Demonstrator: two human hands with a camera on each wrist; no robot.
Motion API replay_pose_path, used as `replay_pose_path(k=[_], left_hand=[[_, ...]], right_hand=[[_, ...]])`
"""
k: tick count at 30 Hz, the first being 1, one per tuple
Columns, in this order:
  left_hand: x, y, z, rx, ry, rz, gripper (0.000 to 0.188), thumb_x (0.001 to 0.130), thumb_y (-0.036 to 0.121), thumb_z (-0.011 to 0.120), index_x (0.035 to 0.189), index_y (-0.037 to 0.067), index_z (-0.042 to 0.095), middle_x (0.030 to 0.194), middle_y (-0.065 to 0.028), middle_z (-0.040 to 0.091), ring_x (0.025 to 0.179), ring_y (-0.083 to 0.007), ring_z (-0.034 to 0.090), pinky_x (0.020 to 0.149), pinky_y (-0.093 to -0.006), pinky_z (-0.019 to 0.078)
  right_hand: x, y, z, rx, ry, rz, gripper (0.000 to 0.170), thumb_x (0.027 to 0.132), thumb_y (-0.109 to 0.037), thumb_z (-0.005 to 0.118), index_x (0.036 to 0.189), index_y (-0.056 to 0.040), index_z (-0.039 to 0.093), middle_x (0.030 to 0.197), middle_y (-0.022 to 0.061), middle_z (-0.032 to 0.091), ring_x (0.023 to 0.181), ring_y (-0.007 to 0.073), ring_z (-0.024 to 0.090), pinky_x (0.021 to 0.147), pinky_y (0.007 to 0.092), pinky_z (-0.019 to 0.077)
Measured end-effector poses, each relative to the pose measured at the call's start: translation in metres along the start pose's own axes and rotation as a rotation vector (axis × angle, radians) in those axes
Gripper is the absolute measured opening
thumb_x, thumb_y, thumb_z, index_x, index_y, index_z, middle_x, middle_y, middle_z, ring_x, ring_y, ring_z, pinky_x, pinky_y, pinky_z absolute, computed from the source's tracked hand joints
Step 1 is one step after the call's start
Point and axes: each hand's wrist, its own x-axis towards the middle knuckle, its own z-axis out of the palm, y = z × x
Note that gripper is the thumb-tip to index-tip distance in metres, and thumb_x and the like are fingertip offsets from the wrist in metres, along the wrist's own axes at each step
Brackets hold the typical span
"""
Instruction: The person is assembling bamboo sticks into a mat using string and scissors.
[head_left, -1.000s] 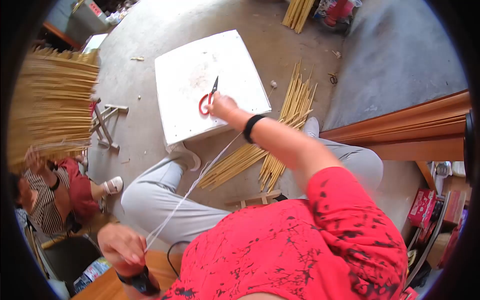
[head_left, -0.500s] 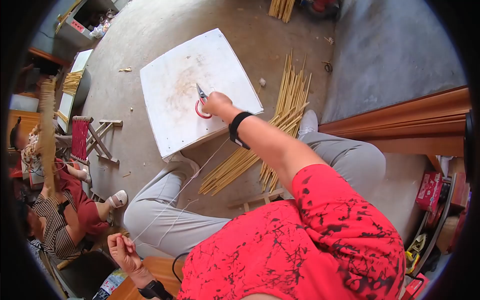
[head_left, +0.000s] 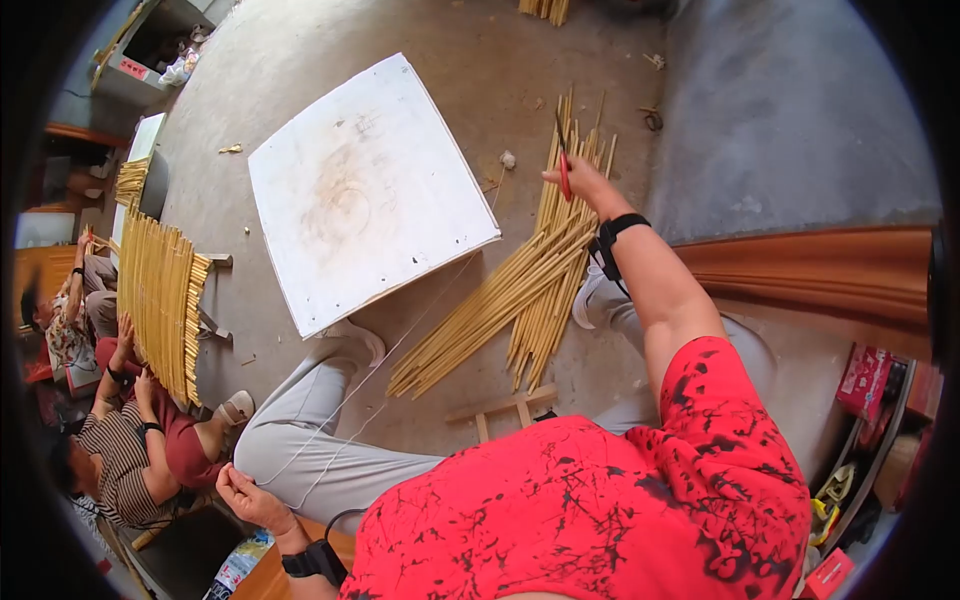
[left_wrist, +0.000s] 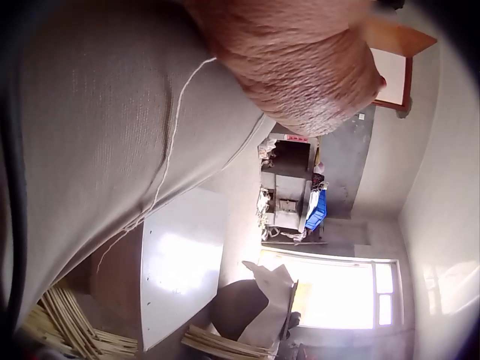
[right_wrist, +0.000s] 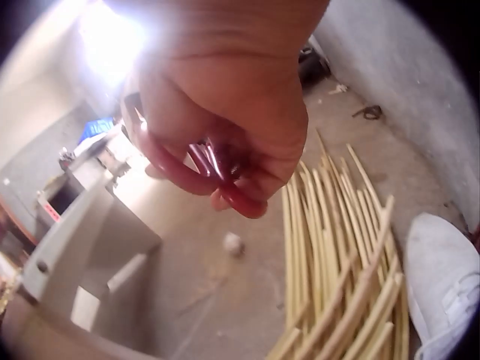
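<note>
Red-handled scissors (head_left: 565, 178) are gripped in the right hand (head_left: 588, 188), above the upper part of a pile of thin yellow sticks (head_left: 540, 255) on the floor. In the right wrist view the fingers of the right hand (right_wrist: 232, 112) curl round the red handles (right_wrist: 180, 171). The left hand (head_left: 257, 503) pinches white string (head_left: 335, 425) beside the left knee; the string runs over the grey trousers toward the white table. In the left wrist view the string (left_wrist: 169, 142) hangs from the left hand (left_wrist: 300, 67), whose fingertips are hidden.
A square white table (head_left: 375, 195) stands in front, with a small wooden stool (head_left: 500, 410) near the sticks. At the left, a seated person in a striped top (head_left: 125, 460) touches a mat of yellow sticks (head_left: 160, 300). A grey wall (head_left: 800, 120) and wooden frame are at the right.
The right hand has carried the scissors from over the white table rightward to above the sticks. The left hand has stayed low at the left with the string. The neighbour's mat has been lowered.
</note>
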Motion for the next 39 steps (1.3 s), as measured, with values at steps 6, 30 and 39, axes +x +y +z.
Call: replay_pose_path(k=[6, 30, 39], left_hand=[[0.004, 0.023, 0.009, 0.155, 0.065, -0.013, 0.016, 0.095, 0.011, 0.047, 0.102, -0.001, 0.054, 0.084, -0.0012, 0.051, 0.069, -0.0088, 0.043, 0.065, -0.0209, 0.0399], [0.002, 0.025, 0.010, 0.039, 0.070, -0.076, 0.019, 0.097, 0.013, 0.043, 0.106, 0.000, 0.052, 0.087, -0.0004, 0.050, 0.071, -0.0059, 0.041, 0.064, -0.0191, 0.0371], [0.041, 0.123, 0.050, -0.676, -0.357, -0.400, 0.007, 0.094, 0.013, 0.049, 0.094, 0.008, 0.053, 0.069, 0.0064, 0.043, 0.055, 0.0003, 0.036, 0.046, -0.0136, 0.0264]], right_hand=[[-0.010, 0.033, 0.047, -0.109, -0.346, 0.582, 0.070, 0.068, -0.075, 0.056, 0.072, -0.0046, 0.057, 0.051, 0.0010, 0.041, 0.042, 0.0124, 0.039, 0.042, 0.0288, 0.0294], [0.007, 0.053, 0.082, -0.473, -0.040, 0.230, 0.071, 0.074, -0.066, 0.055, 0.083, 0.0034, 0.066, 0.080, 0.0261, 0.063, 0.079, 0.0400, 0.062, 0.070, 0.0422, 0.0473], [-0.054, 0.060, 0.058, -0.277, -0.056, 0.273, 0.062, 0.074, -0.058, 0.064, 0.073, 0.0041, 0.065, 0.063, 0.0127, 0.060, 0.059, 0.0252, 0.057, 0.059, 0.0349, 0.0435]])
